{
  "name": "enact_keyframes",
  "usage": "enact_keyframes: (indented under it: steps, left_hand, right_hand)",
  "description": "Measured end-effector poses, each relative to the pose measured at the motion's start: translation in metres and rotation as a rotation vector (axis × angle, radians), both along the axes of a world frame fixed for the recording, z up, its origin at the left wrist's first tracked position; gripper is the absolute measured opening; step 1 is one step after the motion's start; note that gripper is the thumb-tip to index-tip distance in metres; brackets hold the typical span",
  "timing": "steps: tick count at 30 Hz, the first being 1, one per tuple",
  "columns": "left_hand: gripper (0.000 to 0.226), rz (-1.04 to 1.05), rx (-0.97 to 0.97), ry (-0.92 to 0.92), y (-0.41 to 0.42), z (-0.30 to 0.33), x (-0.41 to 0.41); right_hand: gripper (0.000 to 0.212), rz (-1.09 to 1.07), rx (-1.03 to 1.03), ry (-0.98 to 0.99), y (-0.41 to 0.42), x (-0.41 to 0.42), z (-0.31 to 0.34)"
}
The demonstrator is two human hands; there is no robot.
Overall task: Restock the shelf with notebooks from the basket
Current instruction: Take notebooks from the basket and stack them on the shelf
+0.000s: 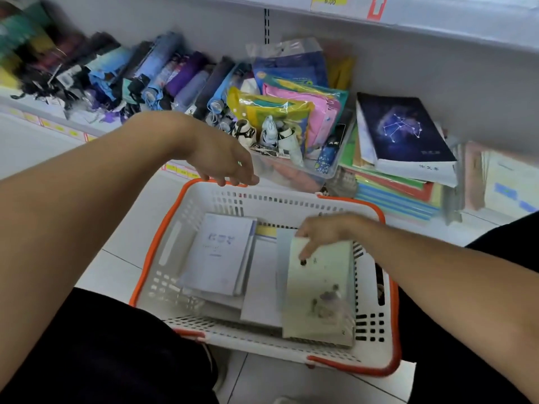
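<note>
We reach into the basket (163, 246), right hand (326, 231) pinching a pale notebook (320, 293) at its right side (left hand (221, 161) slack over the far rim), next lifting it to the shelf stack (405, 141).

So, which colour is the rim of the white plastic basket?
Orange; the white plastic basket's rim shows best in the head view.

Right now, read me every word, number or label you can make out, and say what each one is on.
"0.00": yellow price tag on the upper shelf edge.
Dark blue constellation notebook: cover text too blurred to read.
White notebook in the orange-rimmed white basket: blue title blurred.
Pale green notebook, held by the right hand: marks unreadable.
</note>
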State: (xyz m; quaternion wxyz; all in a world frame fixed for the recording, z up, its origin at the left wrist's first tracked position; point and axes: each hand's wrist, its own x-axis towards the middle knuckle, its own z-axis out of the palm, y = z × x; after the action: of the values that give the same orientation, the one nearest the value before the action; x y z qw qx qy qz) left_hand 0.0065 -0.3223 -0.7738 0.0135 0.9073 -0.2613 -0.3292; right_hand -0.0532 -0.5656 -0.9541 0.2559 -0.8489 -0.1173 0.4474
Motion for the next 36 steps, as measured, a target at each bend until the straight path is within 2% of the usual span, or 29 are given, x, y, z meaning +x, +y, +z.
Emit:
enact_keyframes:
  steps: [2, 4, 5, 7, 8, 9, 10, 11, 13, 14, 15, 17, 18, 20, 25, 27, 28, 30, 31, 33, 36]
  left_hand:
    - [0.057, 0.046, 0.013, 0.042, -0.005, 0.004, -0.007]
    - [0.085, 0.075, 0.071, 0.134, -0.012, 0.020, -0.018]
    - [0.088, 0.134, 0.052, 0.189, -0.013, 0.025, -0.020]
    - [0.067, 0.173, -0.025, 0.239, -0.012, 0.034, -0.024]
    - [0.050, 0.152, -0.016, 0.165, -0.010, 0.035, -0.021]
    - [0.038, 0.132, 0.013, 0.065, -0.007, 0.036, -0.017]
    - [0.034, 0.123, 0.064, -0.025, -0.003, 0.036, -0.014]
    - [0.033, 0.123, 0.121, -0.080, 0.001, 0.036, -0.012]
    - [0.035, 0.130, 0.186, -0.096, 0.007, 0.035, -0.010]
    - [0.035, 0.145, 0.186, -0.083, 0.010, 0.034, -0.010]
    - [0.034, 0.160, 0.170, -0.065, 0.013, 0.033, -0.009]
    - [0.032, 0.174, 0.125, -0.036, 0.016, 0.032, -0.011]
    - [0.031, 0.178, 0.109, -0.026, 0.016, 0.032, -0.011]
    - [0.032, 0.172, 0.107, -0.020, 0.015, 0.031, -0.012]
    - [0.034, 0.168, 0.128, -0.035, 0.015, 0.030, -0.010]
    - [0.034, 0.162, 0.122, -0.041, 0.014, 0.030, -0.009]
    - [0.034, 0.164, 0.113, -0.035, 0.014, 0.030, -0.009]
    - [0.032, 0.175, 0.081, -0.006, 0.014, 0.029, -0.009]
    - [0.031, 0.179, 0.057, 0.010, 0.014, 0.029, -0.009]
    - [0.030, 0.202, -0.026, 0.053, 0.014, 0.029, -0.007]
    - [0.017, 0.283, -0.253, 0.123, 0.011, 0.032, -0.006]
  right_hand:
    - [0.033, -0.193, 0.258, -0.025, 0.006, 0.023, 0.038]
    - [0.021, -0.358, 0.624, -0.019, 0.019, 0.040, 0.074]
    - [0.018, -0.430, 0.812, -0.019, 0.028, 0.045, 0.088]
    - [0.019, -0.571, 1.062, -0.033, 0.042, 0.050, 0.108]
    - [0.018, -0.615, 1.113, -0.046, 0.047, 0.051, 0.111]
    - [0.016, -0.623, 1.115, -0.059, 0.051, 0.052, 0.106]
    - [0.019, -0.590, 1.029, -0.097, 0.053, 0.051, 0.096]
    - [0.028, -0.504, 0.827, -0.179, 0.051, 0.050, 0.083]
    - [0.056, -0.202, 0.204, -0.324, 0.042, 0.037, 0.043]
    - [0.073, -0.036, -0.066, -0.317, 0.036, 0.024, 0.019]
    - [0.089, 0.107, -0.248, -0.293, 0.029, 0.010, -0.004]
    - [0.108, 0.338, -0.414, -0.290, 0.017, -0.016, -0.040]
    - [0.111, 0.411, -0.446, -0.327, 0.012, -0.024, -0.052]
    - [0.103, 0.482, -0.459, -0.450, 0.004, -0.029, -0.064]
    - [0.059, 0.580, -0.481, -0.670, 0.000, -0.028, -0.061]
    - [0.031, 0.561, -0.468, -0.642, 0.006, -0.022, -0.047]
    - [0.021, 0.554, -0.450, -0.544, 0.011, -0.016, -0.034]
    - [0.013, 0.559, -0.384, -0.309, 0.024, 0.004, 0.003]
    - [0.012, 0.549, -0.327, -0.256, 0.031, 0.016, 0.026]
    - [0.017, 0.510, -0.143, -0.310, 0.046, 0.035, 0.079]
    - [0.008, 0.487, 0.107, -0.466, 0.066, 0.050, 0.167]
